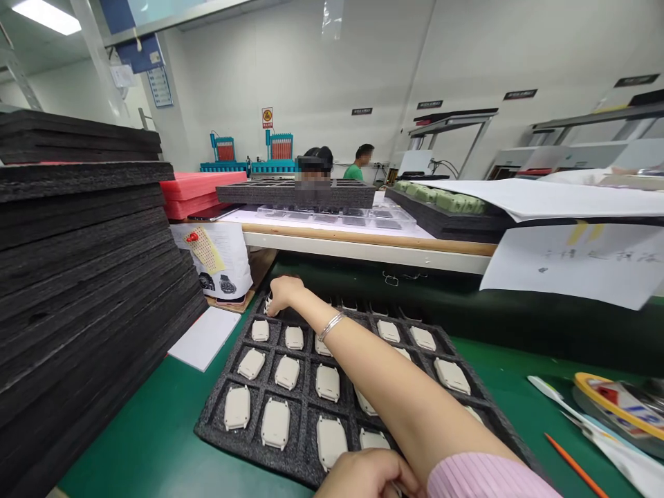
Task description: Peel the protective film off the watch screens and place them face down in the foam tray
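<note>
A black foam tray (306,408) with square pockets lies on the green table. White watch cases (289,372) sit in many of its pockets. Over the far-left corner pocket, my right hand (285,294) pinches a white watch case (268,303); the hand partly covers it. My right forearm, with silver bangles and a pink sleeve, crosses the tray and hides some pockets. At the near edge, my left hand (363,474) is closed with its fingers curled, beside a watch case (332,441). What it holds, if anything, is hidden under my forearm and the frame's edge.
Tall stacks of black foam trays (88,277) stand at left, beside white paper (205,337). A shelf (363,242) runs behind, bearing foam trays, green parts (440,197) and red foam (202,190). At right lie an orange stick (575,465), white tools and a yellow-rimmed bowl (617,408). Two people are beyond.
</note>
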A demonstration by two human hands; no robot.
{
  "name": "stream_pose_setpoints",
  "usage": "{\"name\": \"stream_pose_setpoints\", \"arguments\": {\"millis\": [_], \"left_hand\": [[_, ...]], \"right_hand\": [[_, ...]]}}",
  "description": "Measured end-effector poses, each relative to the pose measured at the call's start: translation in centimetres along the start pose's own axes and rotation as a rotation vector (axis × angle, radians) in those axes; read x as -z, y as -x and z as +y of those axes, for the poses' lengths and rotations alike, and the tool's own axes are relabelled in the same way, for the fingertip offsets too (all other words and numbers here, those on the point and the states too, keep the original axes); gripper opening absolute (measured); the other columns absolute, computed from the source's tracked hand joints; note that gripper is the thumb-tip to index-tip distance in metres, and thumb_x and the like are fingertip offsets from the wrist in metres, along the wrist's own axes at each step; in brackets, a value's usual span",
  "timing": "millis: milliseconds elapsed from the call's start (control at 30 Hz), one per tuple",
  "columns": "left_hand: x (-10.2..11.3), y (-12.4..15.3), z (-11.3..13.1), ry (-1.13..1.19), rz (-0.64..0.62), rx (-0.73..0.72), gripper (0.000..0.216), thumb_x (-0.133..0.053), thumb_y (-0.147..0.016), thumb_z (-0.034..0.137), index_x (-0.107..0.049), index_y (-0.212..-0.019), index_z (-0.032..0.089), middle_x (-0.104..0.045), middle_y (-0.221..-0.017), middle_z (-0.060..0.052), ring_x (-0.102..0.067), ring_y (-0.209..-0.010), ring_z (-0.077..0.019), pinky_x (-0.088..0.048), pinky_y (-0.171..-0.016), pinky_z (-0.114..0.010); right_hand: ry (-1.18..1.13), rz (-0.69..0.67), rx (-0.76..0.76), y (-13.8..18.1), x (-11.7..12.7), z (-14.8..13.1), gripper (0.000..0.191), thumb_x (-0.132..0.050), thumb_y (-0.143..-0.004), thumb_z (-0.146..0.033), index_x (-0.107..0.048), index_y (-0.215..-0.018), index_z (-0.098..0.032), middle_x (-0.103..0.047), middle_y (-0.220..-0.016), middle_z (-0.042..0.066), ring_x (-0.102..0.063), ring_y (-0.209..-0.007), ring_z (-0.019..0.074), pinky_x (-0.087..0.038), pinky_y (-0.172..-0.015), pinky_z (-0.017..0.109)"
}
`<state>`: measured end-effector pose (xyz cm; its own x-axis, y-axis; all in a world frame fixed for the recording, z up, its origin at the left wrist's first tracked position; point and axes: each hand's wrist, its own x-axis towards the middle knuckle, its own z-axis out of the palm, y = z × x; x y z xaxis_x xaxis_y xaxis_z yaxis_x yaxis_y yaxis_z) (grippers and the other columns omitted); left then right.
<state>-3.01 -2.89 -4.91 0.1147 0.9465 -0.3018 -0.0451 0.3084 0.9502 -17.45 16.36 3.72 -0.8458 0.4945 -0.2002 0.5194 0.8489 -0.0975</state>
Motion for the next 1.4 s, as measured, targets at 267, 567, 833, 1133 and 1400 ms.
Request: {"name": "stream_pose_setpoints", "arguments": {"millis": [267, 567, 833, 1133, 1400], "left_hand": [[-1.3, 1.4, 3.4, -0.054, 0.070, -0.020, 0.010, -0.060, -0.072, 0.019, -0.062, -0.081, 0.015, -0.052, -0.057, 0.004, -0.046, -0.048, -0.0097, -0.035, -0.049, -0.021], [-1.6, 1.9, 3.5, -0.081, 0.078, -0.084, 0.013, -0.057, -0.073, 0.014, -0.065, -0.082, 0.013, -0.067, -0.076, -0.003, -0.051, -0.053, -0.0086, -0.038, -0.051, -0.019], [-1.3, 0.8, 2.5, -0.056, 0.047, -0.084, 0.012, -0.062, -0.069, 0.023, -0.056, -0.078, 0.016, -0.049, -0.054, 0.005, -0.045, -0.044, -0.0092, -0.034, -0.044, -0.020], [-1.1, 1.8, 3.5, 0.032, 0.021, -0.090, 0.024, -0.066, -0.073, 0.035, -0.061, -0.082, 0.013, -0.064, -0.075, -0.004, -0.050, -0.052, -0.0097, -0.039, -0.051, -0.023], [-0.3, 2.1, 4.7, 0.567, 0.190, -0.075, 0.036, -0.073, -0.078, 0.043, -0.060, -0.091, 0.012, -0.067, -0.089, -0.010, -0.062, -0.070, -0.0143, -0.051, -0.068, -0.026]], "right_hand": [[-0.224, 0.120, 0.010, 2.1, -2.5, 2.9, 0.029, -0.064, -0.095, -0.037, -0.063, -0.115, -0.015, -0.064, -0.117, 0.009, -0.064, -0.103, 0.0218, -0.056, -0.088, 0.041], [-0.288, 0.264, 0.127, 4.5, -4.1, 4.1, 0.033, -0.063, -0.096, -0.038, -0.061, -0.119, -0.014, -0.064, -0.116, 0.009, -0.064, -0.103, 0.0225, -0.055, -0.090, 0.043], [-0.106, 0.101, 0.229, 1.8, -0.7, 0.4, 0.023, -0.064, -0.095, -0.032, -0.064, -0.112, -0.016, -0.065, -0.115, 0.008, -0.064, -0.104, 0.0215, -0.055, -0.090, 0.041], [-0.361, 0.269, 0.171, 3.9, -1.7, 2.4, 0.027, -0.065, -0.095, -0.032, -0.063, -0.115, -0.014, -0.065, -0.114, 0.008, -0.065, -0.104, 0.0223, -0.055, -0.091, 0.043], [-0.706, 0.646, 0.265, 18.5, -2.2, 4.6, 0.055, -0.084, -0.070, -0.034, -0.059, -0.117, -0.021, -0.070, -0.109, 0.001, -0.069, -0.093, 0.0182, -0.056, -0.085, 0.030]]}}
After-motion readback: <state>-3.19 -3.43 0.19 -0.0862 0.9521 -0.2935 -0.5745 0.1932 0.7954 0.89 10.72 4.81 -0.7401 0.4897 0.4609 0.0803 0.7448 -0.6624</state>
